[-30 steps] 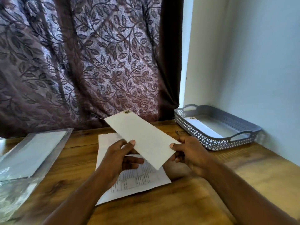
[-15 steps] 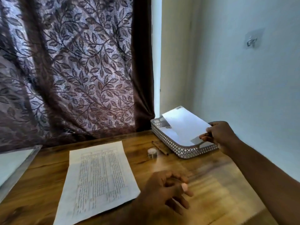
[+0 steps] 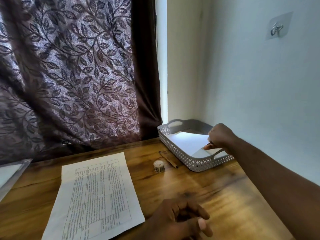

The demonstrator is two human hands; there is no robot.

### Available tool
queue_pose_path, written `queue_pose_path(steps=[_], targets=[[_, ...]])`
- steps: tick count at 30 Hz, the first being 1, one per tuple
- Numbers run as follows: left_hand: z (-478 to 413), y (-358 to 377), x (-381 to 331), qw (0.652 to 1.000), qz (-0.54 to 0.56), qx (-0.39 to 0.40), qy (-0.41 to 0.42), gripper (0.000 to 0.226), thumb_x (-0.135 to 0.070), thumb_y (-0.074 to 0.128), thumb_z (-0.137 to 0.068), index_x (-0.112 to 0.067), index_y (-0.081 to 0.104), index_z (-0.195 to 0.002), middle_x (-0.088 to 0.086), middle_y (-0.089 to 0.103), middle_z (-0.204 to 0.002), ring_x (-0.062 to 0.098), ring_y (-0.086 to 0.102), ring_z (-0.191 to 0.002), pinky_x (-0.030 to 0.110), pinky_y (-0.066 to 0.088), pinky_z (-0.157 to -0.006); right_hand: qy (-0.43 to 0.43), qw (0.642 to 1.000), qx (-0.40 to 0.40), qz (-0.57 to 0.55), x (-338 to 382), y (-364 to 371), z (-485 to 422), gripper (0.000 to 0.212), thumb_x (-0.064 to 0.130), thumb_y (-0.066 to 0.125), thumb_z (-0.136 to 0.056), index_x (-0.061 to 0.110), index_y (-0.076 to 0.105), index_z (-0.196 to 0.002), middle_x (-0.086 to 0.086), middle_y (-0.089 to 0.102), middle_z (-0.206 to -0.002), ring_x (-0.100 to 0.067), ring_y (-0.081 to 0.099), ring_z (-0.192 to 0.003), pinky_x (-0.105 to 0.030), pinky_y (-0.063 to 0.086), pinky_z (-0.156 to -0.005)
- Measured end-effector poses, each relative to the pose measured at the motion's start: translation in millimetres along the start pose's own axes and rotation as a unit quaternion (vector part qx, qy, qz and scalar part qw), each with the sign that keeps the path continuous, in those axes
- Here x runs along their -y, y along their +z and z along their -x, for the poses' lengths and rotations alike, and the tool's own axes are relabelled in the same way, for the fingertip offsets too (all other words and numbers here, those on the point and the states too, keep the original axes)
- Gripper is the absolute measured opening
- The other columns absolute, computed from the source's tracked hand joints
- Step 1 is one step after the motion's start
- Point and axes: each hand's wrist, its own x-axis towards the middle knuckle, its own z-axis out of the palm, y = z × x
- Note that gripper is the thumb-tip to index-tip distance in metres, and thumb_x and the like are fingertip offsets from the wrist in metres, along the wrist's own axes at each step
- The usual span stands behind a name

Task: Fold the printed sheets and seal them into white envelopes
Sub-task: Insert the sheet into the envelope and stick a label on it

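Right hand pinches the end of a white envelope that sits inside the grey tray at the far right of the surface. Left hand rests loosely curled and holds nothing, just beside the printed sheet, which lies flat and unfolded.

the print on the printed sheet is too small to read, and its 7 o'clock corner runs off the bottom edge. at 9 o'clock a clear sleeve is cut by the left edge. the left hand, at 6 o'clock, is blurred, its wrist out of frame. at 3 o'clock the right hand hides the corner of the envelope it pinches. the small round thing near the tray is too small to name.
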Motion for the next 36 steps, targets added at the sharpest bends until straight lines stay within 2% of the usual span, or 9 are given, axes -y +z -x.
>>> queue_pose_path(steps=[4,7,9,16,22,26,29,32,36], targets=[[-3.1,-1.5,2.9,1.0,0.017,-0.001,0.007,0.031,-0.028,0.073,-0.09,-0.004,0.07,-0.109,0.012,0.076,-0.105,0.023,0.07,-0.095,0.028,0.053,-0.081,-0.013,0.997,-0.014,0.072,1.4,9.8,-5.2,0.009,-0.006,0.054,-0.091,-0.001,0.057,-0.098,-0.025,0.063,-0.104,-0.035,0.069,-0.086,-0.038,0.063,-0.076],[-5.2,-2.9,3.7,1.0,0.018,-0.003,0.012,0.026,-0.024,0.072,-0.091,-0.004,0.071,-0.109,0.012,0.077,-0.103,0.023,0.071,-0.089,0.03,0.054,-0.079,-0.02,0.989,-0.007,0.146,0.6,19.8,-1.5,0.018,-0.003,0.054,-0.093,0.006,0.05,-0.079,-0.018,0.057,-0.08,-0.019,0.056,-0.056,-0.015,0.048,-0.04],[-6.1,-3.9,5.0,0.999,0.031,-0.012,0.017,0.024,-0.022,0.072,-0.092,-0.005,0.071,-0.11,0.014,0.076,-0.102,0.025,0.072,-0.088,0.032,0.055,-0.079,-0.016,0.98,-0.011,0.197,-0.4,25.9,-0.4,0.019,0.001,0.051,-0.097,0.002,0.052,-0.078,-0.011,0.065,-0.06,-0.017,0.06,-0.039,-0.017,0.038,-0.031],[-8.2,-3.9,9.6,0.996,0.091,-0.001,0.021,0.029,-0.016,0.072,-0.091,0.004,0.066,-0.111,0.026,0.073,-0.102,0.032,0.07,-0.085,0.034,0.056,-0.072,-0.04,0.949,-0.049,0.31,-1.7,35.0,-4.6,0.025,0.003,0.06,-0.096,0.0,0.055,-0.071,-0.014,0.069,-0.072,-0.024,0.071,-0.055,-0.024,0.047,-0.04],[-9.7,-5.6,11.3,0.997,0.08,0.002,0.021,0.029,-0.018,0.073,-0.091,0.002,0.067,-0.112,0.024,0.073,-0.105,0.033,0.07,-0.088,0.034,0.056,-0.076,-0.058,0.925,-0.017,0.374,-3.6,40.0,-3.4,0.003,0.007,0.058,-0.088,0.01,0.056,-0.088,-0.015,0.065,-0.102,-0.032,0.06,-0.088,-0.038,0.057,-0.08],[-10.7,-7.1,12.0,0.996,0.089,0.007,0.019,0.03,-0.012,0.071,-0.091,0.007,0.064,-0.114,0.023,0.074,-0.103,0.029,0.071,-0.089,0.034,0.057,-0.078,-0.029,0.923,0.039,0.381,-4.1,43.4,-14.7,0.053,0.042,0.079,-0.08,0.009,0.066,-0.119,-0.011,0.066,-0.125,-0.032,0.063,-0.11,-0.043,0.053,-0.094],[-11.0,-7.0,11.1,0.996,0.084,0.009,0.025,0.031,-0.013,0.071,-0.09,0.008,0.064,-0.113,0.024,0.073,-0.104,0.028,0.071,-0.09,0.033,0.056,-0.078,-0.04,0.923,0.058,0.378,-1.0,43.8,-16.1,0.049,0.038,0.077,-0.085,0.005,0.065,-0.119,-0.011,0.068,-0.119,-0.03,0.064,-0.105,-0.035,0.052,-0.083],[-12.3,-7.3,13.7,0.997,0.076,0.004,0.03,0.03,-0.014,0.071,-0.091,0.006,0.065,-0.113,0.022,0.074,-0.103,0.029,0.071,-0.09,0.035,0.056,-0.08,-0.09,0.938,0.009,0.335,-1.0,46.3,-16.2,0.013,0.02,0.067,-0.09,0.01,0.062,-0.084,-0.007,0.066,-0.087,-0.025,0.061,-0.079,-0.029,0.042,-0.06],[-12.7,-6.7,16.6,0.995,0.084,0.001,0.053,0.027,-0.018,0.073,-0.089,0.0,0.069,-0.108,0.022,0.074,-0.101,0.032,0.071,-0.089,0.038,0.056,-0.077,-0.181,0.947,-0.043,0.261,10.6,54.5,2.3,0.014,0.015,0.06,-0.088,0.011,0.069,-0.077,-0.004,0.07,-0.079,-0.022,0.066,-0.075,-0.036,0.056,-0.07]])
